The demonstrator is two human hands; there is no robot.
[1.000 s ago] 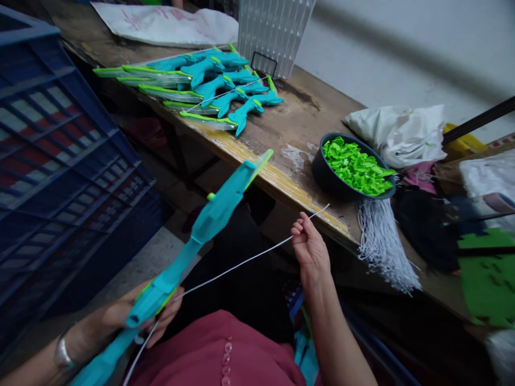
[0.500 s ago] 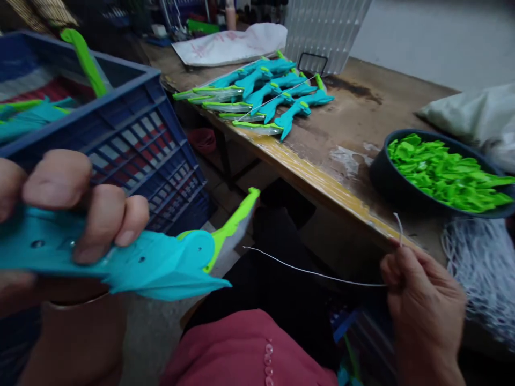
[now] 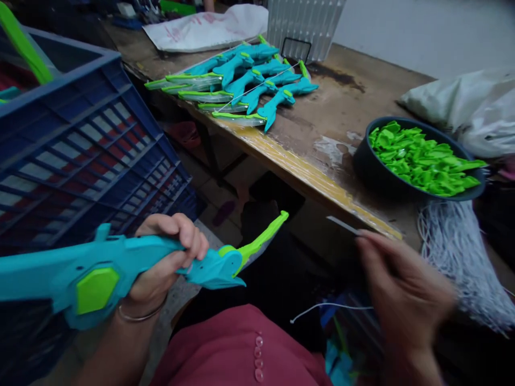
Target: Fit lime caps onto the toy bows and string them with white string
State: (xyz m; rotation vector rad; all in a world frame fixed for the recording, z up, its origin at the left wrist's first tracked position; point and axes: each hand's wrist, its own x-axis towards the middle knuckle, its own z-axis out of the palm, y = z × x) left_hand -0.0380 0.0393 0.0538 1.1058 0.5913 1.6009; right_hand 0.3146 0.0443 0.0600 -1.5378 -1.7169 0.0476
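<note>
And here's the table (image 3: 386, 80), its yellow-taped edge running between the hands and everything on it: a fanned row of turquoise toys (image 3: 257, 91) with lime tips, a white sack (image 3: 209, 29) lying behind them, and a clear ribbed sheet (image 3: 306, 27) upright behind a black wire frame (image 3: 296, 40). Over on the right, a pale bag (image 3: 438, 102) slumps behind the dark bowl (image 3: 372, 171), and that bowl is heaped with bright green pieces (image 3: 422, 158), right up to the rim! Below it, a bundle of white cords (image 3: 458, 257) spills over the table's edge. On the left, a blue crate (image 3: 72, 88) crowds in close, a long green strip (image 3: 26, 48) jutting above its rim. Now the hands: the left hand (image 3: 169, 252) is clamped around the turquoise piece (image 3: 139, 254), held level above the lap, lime tip angled up and to the right. The right hand (image 3: 406, 289), a little blurred, pinches a white cord (image 3: 341, 224) near the table's edge, one end poking past the fingertips, well apart from the piece.
</note>
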